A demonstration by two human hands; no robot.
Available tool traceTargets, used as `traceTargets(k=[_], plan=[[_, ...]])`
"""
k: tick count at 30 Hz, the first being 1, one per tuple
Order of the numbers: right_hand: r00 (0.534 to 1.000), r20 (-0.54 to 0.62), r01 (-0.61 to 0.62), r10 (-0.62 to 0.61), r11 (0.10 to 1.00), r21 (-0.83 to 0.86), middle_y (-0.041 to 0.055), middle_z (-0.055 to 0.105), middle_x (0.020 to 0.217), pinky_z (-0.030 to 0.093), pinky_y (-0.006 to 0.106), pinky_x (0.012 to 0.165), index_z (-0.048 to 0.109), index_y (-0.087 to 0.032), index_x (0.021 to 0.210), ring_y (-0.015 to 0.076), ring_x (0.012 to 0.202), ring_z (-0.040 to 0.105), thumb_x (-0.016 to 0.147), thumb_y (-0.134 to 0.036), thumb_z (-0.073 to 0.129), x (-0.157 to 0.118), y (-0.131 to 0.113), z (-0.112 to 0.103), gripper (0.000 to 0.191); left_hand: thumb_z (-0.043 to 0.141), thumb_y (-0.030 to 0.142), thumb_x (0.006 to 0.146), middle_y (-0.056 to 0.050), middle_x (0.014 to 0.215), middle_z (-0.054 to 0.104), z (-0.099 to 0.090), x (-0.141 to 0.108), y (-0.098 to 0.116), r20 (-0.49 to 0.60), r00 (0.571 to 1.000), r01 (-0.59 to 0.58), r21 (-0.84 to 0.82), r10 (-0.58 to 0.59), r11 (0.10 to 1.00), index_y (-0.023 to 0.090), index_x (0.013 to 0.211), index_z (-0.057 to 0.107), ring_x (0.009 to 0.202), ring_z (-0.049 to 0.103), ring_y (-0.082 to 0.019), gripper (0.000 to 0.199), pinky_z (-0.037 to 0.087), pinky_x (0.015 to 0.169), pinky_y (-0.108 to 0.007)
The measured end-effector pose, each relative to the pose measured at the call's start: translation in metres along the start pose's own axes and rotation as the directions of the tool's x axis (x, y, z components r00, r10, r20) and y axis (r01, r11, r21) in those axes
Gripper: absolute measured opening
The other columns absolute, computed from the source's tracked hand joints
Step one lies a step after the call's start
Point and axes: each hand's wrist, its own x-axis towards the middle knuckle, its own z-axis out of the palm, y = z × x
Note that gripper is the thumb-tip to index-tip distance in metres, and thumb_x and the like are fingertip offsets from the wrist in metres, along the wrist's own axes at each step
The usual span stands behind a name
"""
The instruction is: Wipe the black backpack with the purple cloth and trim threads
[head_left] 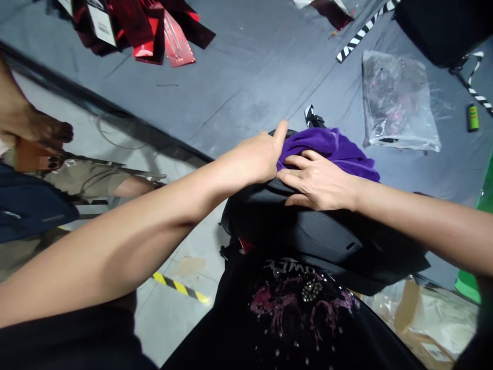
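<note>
A black bag (316, 226) with a moulded front lies against my body at the table's edge. Purple cloth (339, 146) bunches out of its top. My left hand (262, 156) presses against the left side of the cloth at the bag's opening. One finger sticks up, and its other fingers are hidden by the cloth and the bag. My right hand (316, 182) rests on the bag's rim and the lower fold of cloth, its fingers spread. A black-and-white striped strap end with a black clip (314, 117) shows just behind the cloth.
On the grey table (246, 67) lie red foil packets (150, 31), a clear plastic bag (398, 103), a small yellow-green cylinder (472, 117) and a black case (442, 31) with a striped cord. At left, another person's hand (34, 123) holds a brown object. A plastic-lined carton (423, 318) stands lower right.
</note>
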Motion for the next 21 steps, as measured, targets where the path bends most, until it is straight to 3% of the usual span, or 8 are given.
traceTargets(k=[5,10,14,16,19,21], plan=[[0.992,0.055,-0.112,0.116,0.991,-0.067,0.0074,0.069,0.092,0.027,0.042,0.085,0.059,-0.018,0.103,0.0266,0.091,0.047,0.100,-0.055,0.027,0.000,-0.002,0.003,0.049,0.059,0.027,0.083,-0.019,0.122,0.059,0.000,0.001,0.001,-0.005,1.000,-0.002,-0.012,0.001,1.000,0.019,0.153,0.000,0.104,0.064,-0.030,0.092,0.048,0.087,-0.039],[1.000,-0.027,-0.005,0.005,1.000,0.013,0.0097,0.068,0.106,0.026,0.041,0.088,0.058,-0.015,0.112,0.0280,0.103,0.046,0.099,-0.052,0.033,-0.003,0.001,0.004,0.047,0.058,0.029,0.083,-0.019,0.120,0.059,-0.001,-0.001,0.002,-0.003,1.000,0.014,-0.006,-0.014,1.000,0.018,0.152,0.003,0.098,0.065,-0.028,0.089,0.050,0.082,-0.035],[0.996,0.027,-0.090,0.090,0.996,-0.015,0.0081,0.067,0.078,0.026,0.041,0.082,0.062,-0.016,0.098,0.0261,0.085,0.047,0.100,-0.051,0.033,-0.011,0.004,0.004,0.045,0.058,0.029,0.084,-0.016,0.117,0.061,0.003,-0.001,0.000,-0.056,0.998,-0.020,-0.005,0.020,1.000,0.020,0.151,0.004,0.095,0.064,-0.024,0.087,0.050,0.080,-0.031],[0.996,0.016,-0.084,0.084,0.996,-0.014,0.0090,0.069,0.084,0.026,0.041,0.081,0.062,-0.016,0.104,0.0273,0.091,0.048,0.100,-0.050,0.034,-0.013,0.004,0.005,0.044,0.057,0.028,0.084,-0.017,0.115,0.061,0.004,-0.001,-0.001,-0.063,0.997,-0.033,-0.004,0.032,0.999,0.018,0.151,0.004,0.093,0.065,-0.024,0.086,0.050,0.080,-0.032],[0.999,-0.041,-0.021,0.022,1.000,0.011,0.0108,0.068,0.109,0.027,0.041,0.086,0.057,-0.014,0.118,0.0293,0.107,0.047,0.098,-0.051,0.039,-0.010,0.002,0.004,0.045,0.055,0.028,0.085,-0.017,0.114,0.061,0.005,0.000,-0.002,-0.050,0.998,-0.026,-0.015,0.026,1.000,0.016,0.151,0.004,0.093,0.065,-0.025,0.084,0.050,0.081,-0.033],[1.000,-0.017,-0.022,0.022,1.000,-0.009,0.0090,0.069,0.104,0.027,0.042,0.090,0.059,-0.016,0.111,0.0284,0.103,0.048,0.098,-0.052,0.040,-0.009,0.002,0.003,0.043,0.054,0.029,0.086,-0.017,0.115,0.061,0.005,0.000,-0.002,-0.052,0.998,-0.027,-0.019,0.026,0.999,0.018,0.151,0.003,0.095,0.065,-0.025,0.084,0.050,0.083,-0.033]])
